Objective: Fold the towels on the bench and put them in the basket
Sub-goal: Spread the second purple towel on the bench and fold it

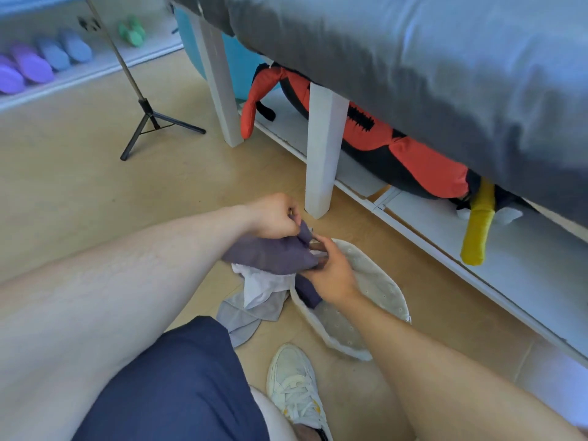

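Head view looks down past a grey-covered bench (429, 68) on white legs, which fills the upper right, with an orange and black stuffed toy (413, 154) lying on the low white shelf beneath it. On the tan floor (79, 186) in front of the near bench leg sits a pale, perforated basket (375, 291), tilted so its inside shows. Just left of the basket's rim, a white towel (261, 284) lies on a light grey towel (245, 316). Above that pile, a dark purple towel (270, 254) is held between both hands: the left hand (273, 216) pinches its upper edge with curled fingers, and the right hand (331, 265) grips its right end over the basket's rim. A white sneaker (296, 386) rests on the floor near the bottom edge. A black tripod (149, 122) stands at upper left.
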`<state>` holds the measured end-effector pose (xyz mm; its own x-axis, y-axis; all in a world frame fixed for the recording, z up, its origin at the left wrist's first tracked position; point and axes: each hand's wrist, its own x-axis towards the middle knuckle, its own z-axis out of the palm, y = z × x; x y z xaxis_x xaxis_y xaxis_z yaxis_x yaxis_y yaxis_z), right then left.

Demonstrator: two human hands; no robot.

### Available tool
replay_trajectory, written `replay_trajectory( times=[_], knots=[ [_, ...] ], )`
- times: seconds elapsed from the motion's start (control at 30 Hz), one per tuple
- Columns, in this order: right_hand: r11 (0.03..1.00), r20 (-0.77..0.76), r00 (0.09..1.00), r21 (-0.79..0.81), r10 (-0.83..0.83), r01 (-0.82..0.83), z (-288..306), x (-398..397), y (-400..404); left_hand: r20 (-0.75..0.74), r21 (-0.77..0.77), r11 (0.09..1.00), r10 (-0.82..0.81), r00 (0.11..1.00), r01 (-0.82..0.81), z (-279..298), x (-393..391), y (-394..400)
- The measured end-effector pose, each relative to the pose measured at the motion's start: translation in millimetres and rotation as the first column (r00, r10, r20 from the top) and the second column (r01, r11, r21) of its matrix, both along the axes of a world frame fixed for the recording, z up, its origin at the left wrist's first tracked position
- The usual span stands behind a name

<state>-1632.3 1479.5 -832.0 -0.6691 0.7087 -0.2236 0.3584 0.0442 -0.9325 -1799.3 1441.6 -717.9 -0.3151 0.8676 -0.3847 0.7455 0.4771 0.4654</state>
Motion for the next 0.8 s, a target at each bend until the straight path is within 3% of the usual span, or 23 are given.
replay_trajectory(
  times=[0.13, 0.27, 0.4, 0.5, 0.6, 0.7, 0.8],
  knots=[
    [0.968, -0.099, 0.988, 0.211, -0.120, 0.138, 52.8, 20.7, -13.8, 0.118, 0.175, 0.974, 0.124, 0.985, -0.144, 30.4, 16.5, -10.0],
    [0.924, -0.195, 0.971, 0.328, -0.139, 0.198, 110.7, 49.7, -13.8, 0.295, 0.366, 0.883, 0.190, 0.936, -0.295, 58.9, 42.3, -14.7],
    [0.795, -0.223, 0.956, 0.535, -0.192, 0.285, 190.3, 77.8, -9.1, 0.304, 0.597, 0.764, 0.069, 0.950, -0.247, 100.6, 78.1, -16.6],
    [0.723, -0.102, 0.963, 0.642, -0.248, 0.254, 254.6, 97.4, 0.9, 0.342, 0.692, 0.708, -0.155, 0.927, -0.137, 129.7, 110.1, -20.2],
    [0.717, 0.106, 0.963, 0.689, -0.249, 0.109, 314.5, 124.0, 15.8, 0.422, 0.656, 0.752, -0.290, 0.859, -0.069, 147.0, 143.3, -20.0],
    [0.660, 0.340, 0.920, 0.739, -0.194, -0.134, 367.5, 157.0, 18.8, 0.386, 0.703, 0.701, -0.234, 0.892, -0.120, 156.6, 176.2, -10.4],
    [0.634, 0.557, 0.806, 0.700, -0.198, -0.328, 407.4, 188.8, 11.0, 0.174, 0.792, 0.609, -0.149, 0.973, -0.049, 174.6, 202.5, 1.7]
  ],
)
